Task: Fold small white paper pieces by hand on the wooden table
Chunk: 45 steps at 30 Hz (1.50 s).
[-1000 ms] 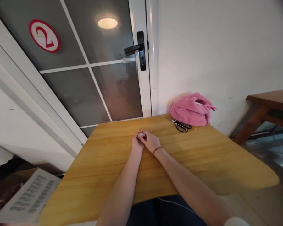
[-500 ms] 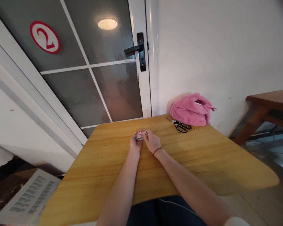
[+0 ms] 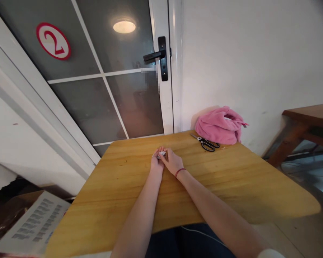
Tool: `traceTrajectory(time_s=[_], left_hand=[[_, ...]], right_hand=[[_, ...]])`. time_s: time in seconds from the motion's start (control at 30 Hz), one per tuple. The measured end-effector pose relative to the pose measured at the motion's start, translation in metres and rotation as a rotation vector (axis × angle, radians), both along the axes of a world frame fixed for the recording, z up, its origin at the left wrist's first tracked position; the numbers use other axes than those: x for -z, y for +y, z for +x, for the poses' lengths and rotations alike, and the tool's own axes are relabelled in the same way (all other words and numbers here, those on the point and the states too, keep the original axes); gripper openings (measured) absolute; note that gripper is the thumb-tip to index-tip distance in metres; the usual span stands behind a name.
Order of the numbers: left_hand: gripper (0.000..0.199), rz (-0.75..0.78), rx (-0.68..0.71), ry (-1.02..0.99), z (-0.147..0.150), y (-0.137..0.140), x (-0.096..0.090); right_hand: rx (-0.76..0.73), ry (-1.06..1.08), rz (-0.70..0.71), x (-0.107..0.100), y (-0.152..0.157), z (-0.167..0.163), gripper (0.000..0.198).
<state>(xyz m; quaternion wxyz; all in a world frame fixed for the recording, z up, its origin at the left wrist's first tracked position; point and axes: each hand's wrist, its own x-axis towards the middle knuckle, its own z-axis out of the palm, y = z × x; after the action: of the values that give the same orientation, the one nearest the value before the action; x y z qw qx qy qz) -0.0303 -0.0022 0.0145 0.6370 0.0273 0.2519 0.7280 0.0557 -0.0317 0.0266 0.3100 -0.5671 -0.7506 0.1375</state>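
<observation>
A small whitish bundle [image 3: 162,154], perhaps folded or wound, sits between my two hands above the middle of the table; its kind is too small to make out. My left hand [image 3: 157,163] cradles it from the left, palm turned up and fingers curled round it. From the right, my right hand [image 3: 173,162], with a red cord at the wrist, grips its near right side between thumb and fingers. Its fingers partly cover the bundle. Black-handled scissors [image 3: 206,143] lie beyond my right hand, apart from it.
The wooden table [image 3: 118,193] stands against a glazed door [image 3: 134,104] with a black handle. A pink plush cloth or bag [image 3: 218,125] lies at the back right beside the scissors. A printed carton [image 3: 32,222] is at the lower left, another wooden table [image 3: 312,114] at the right.
My hands have come closer together round the whitish bundle, the left shifting slightly right. The right fingers now cover more of it. The whole view has shifted a little.
</observation>
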Motion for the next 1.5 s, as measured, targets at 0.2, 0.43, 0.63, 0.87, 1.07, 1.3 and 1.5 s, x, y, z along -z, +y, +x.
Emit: traceTrajectory(time_s=[0.2, 0.43, 0.63, 0.87, 1.07, 1.3, 1.5], left_hand=[[0.02, -0.015, -0.078, -0.072, -0.013, 0.001, -0.004], [0.016, 0.03, 0.051, -0.061, -0.007, -0.002, -0.001], [0.014, 0.048, 0.111, -0.047, -0.002, -0.004, -0.004], [0.012, -0.016, 0.044, -0.031, -0.007, -0.005, -0.005], [0.015, 0.02, 0.061, -0.054, 0.001, -0.006, -0.003], [0.016, 0.077, 0.075, -0.005, 0.005, -0.009, -0.005], [0.015, -0.019, 0.063, 0.059, 0.005, -0.01, -0.005]], right_hand=[[-0.07, -0.062, -0.06, 0.004, 0.0, -0.001, 0.048], [-0.112, -0.106, -0.1, 0.005, 0.004, -0.001, 0.045], [-0.07, -0.127, -0.093, 0.007, 0.007, 0.0, 0.046], [-0.112, -0.109, -0.144, 0.005, 0.005, 0.0, 0.05], [-0.122, -0.119, -0.13, 0.005, 0.006, 0.001, 0.055], [-0.095, -0.122, -0.121, 0.001, 0.003, 0.002, 0.053], [-0.125, -0.212, -0.097, 0.005, 0.006, 0.001, 0.049]])
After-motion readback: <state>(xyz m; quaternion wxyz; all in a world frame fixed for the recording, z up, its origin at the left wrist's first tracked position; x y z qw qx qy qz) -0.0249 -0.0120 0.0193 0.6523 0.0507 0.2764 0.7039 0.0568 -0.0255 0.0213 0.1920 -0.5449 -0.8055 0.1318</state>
